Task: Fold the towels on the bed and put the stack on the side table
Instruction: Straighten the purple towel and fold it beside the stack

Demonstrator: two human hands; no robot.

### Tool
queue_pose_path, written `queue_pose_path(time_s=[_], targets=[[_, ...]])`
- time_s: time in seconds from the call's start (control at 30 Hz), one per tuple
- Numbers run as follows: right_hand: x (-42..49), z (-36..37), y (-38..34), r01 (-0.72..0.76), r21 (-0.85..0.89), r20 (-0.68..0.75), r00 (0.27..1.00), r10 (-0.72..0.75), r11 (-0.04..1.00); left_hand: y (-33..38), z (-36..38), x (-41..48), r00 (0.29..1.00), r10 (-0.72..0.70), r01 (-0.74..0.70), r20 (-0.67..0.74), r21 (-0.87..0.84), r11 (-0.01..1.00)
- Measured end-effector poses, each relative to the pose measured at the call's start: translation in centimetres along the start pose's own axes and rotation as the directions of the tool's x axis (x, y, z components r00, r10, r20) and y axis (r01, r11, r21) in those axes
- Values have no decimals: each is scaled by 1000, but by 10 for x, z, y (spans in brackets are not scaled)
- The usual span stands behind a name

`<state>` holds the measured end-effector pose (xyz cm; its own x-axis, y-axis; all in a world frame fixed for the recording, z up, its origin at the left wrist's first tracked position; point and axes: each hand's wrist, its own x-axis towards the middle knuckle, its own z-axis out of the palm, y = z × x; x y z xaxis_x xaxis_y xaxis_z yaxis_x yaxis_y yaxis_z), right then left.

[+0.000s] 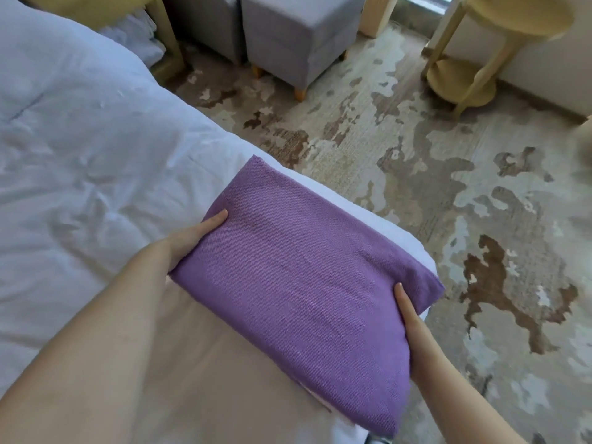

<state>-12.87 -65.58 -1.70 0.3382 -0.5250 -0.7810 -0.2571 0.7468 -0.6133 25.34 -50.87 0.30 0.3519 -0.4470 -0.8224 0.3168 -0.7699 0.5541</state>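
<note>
Gripping a folded, ribbed purple towel (298, 261), left hand (195, 238) and right hand (413, 318), each grip full.

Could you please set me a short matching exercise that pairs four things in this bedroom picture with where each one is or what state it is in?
Things:
1. folded purple woven towel
2. grey upholstered footstool
3. pale yellow round wooden side table
4. white quilted bed cover

Places or states:
A. standing on the patterned carpet at the far right
B. spread over the bed on the left
C. gripped at both ends by the left hand and the right hand
D. standing on small wooden feet at the top centre

Pairs: 1-C, 2-D, 3-A, 4-B
</note>
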Motion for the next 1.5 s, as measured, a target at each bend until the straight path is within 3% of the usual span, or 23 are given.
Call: queue_pose_path(time_s=[0.13,0.23,0.33,0.47,0.63,0.7,0.73,0.77,0.8,0.83,0.87,0.9,0.93,1.0,1.07,1.13,1.23,1.37,1.43,1.5], targets=[[-12,-2,-41,114,-137,-46,992,-121,984,-8,6,-36,994,99,-91,37,-178,980],[-8,4,-90,217,-332,-47,968,-246,918,-33,6,-72,992,127,-124,-10,-296,947],[2,23,-127,200,-480,61,979,-194,854,-65,6,-103,986,148,-169,-82,-398,902],[30,57,-137,296,-625,256,952,-169,722,-113,24,-121,970,23,-148,-243,-512,846],[52,70,-115,326,-671,348,932,-105,666,-147,50,-120,912,-73,-130,-403,-455,881],[46,71,-118,324,-714,245,946,-212,621,-143,49,-119,807,-21,-139,-590,-224,965],[41,71,-119,364,-743,180,917,-356,561,-138,48,-121,685,59,-91,-726,-5,996],[34,73,-119,441,-791,168,823,-542,424,-129,49,-126,520,230,-31,-823,251,967],[22,79,-116,521,-822,235,678,-696,230,-116,54,-130,369,466,-13,-804,498,867],[8,90,-110,594,-804,361,526,-770,29,-101,60,-130,278,668,-31,-690,689,725],[-3,106,-103,641,-753,508,421,-751,-150,-86,65,-125,273,793,-62,-545,812,580],[-9,122,-95,663,-689,644,373,-668,-293,-72,70,-118,338,834,-89,-435,868,489],[-9,138,-88,657,-642,735,381,-561,-396,-60,72,-108,439,814,-88,-381,883,461],[4,160,-80,591,-652,758,511,-404,-475,-50,69,-85,608,713,-16,-349,892,451],[31,158,-83,486,-751,651,657,-380,-447,-59,57,-62,675,646,41,-358,891,451],[55,137,-90,401,-843,530,734,-426,-359,-75,42,-49,660,628,61,-411,863,501],[69,100,-92,344,-915,403,789,-463,-209,-95,25,-44,630,577,81,-519,783,616],[52,74,-77,335,-937,269,872,-408,100,-106,25,-51,601,570,-64,-560,678,732],[36,65,-72,270,-931,157,904,-398,245,-108,29,-63,613,491,-81,-618,570,818],[19,58,-65,176,-951,65,919,-389,256,-113,34,-78,640,338,21,-690,455,890]])
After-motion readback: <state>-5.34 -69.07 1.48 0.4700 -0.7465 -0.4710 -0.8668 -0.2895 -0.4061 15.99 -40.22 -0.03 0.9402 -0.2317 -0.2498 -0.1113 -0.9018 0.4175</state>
